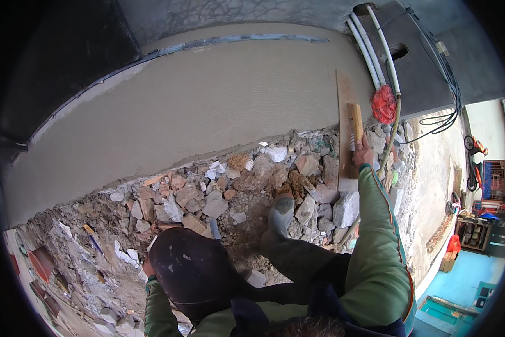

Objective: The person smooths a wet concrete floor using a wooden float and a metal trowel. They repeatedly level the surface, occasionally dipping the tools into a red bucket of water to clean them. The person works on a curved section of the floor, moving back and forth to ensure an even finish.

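Note:
A long wooden float (pixel 345 101) lies with its flat board across the right end of a smooth grey wet cement surface (pixel 207 92). My right hand (pixel 363 153) is closed around the near end of the float's raised handle, arm stretched forward. The board's near end reaches over the broken stones. My left hand (pixel 148 265) is low on the left, beside my dark, dirt-spotted knee (pixel 190 267), which hides most of its fingers. A thin pale edge shows just above that hand; whether the hand holds it, I cannot tell.
Broken bricks and stones (pixel 213 203) cover the ground around my grey boot (pixel 280 216). White pipes (pixel 384 50), a red plastic bag (pixel 384 105), a hose and black cables (pixel 459 92) stand at the right end. A long metal strip (pixel 230 39) runs along the back.

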Available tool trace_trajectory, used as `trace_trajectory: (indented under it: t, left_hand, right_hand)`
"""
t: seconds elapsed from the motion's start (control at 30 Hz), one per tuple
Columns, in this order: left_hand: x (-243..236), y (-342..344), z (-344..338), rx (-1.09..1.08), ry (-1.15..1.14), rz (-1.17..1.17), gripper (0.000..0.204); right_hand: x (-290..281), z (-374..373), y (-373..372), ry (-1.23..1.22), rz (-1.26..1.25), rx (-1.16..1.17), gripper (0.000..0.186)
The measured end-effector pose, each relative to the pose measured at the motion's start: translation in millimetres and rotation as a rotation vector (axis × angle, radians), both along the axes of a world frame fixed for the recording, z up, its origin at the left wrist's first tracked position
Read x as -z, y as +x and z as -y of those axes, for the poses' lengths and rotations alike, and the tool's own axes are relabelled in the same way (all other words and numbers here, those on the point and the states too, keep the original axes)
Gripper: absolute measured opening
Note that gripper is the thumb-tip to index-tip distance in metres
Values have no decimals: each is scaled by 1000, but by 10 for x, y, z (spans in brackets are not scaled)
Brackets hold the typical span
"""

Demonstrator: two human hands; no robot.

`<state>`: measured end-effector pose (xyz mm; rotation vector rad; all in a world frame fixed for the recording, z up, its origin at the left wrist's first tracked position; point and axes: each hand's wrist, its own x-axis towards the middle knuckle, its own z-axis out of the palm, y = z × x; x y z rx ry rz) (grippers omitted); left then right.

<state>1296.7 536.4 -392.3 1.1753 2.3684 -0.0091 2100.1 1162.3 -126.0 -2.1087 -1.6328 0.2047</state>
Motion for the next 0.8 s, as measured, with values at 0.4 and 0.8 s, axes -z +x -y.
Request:
trace_trajectory:
  t: [0.4,0.8]
  left_hand:
    - [-3293,-5,-403,-510,-59,-87,39]
    - [-6810,977,540,-1117,372,33,54]
  right_hand:
    - [-344,2291,-1218,-46,332,-363,83]
    - [-2897,1829,-2709,-901,192,-1030,68]
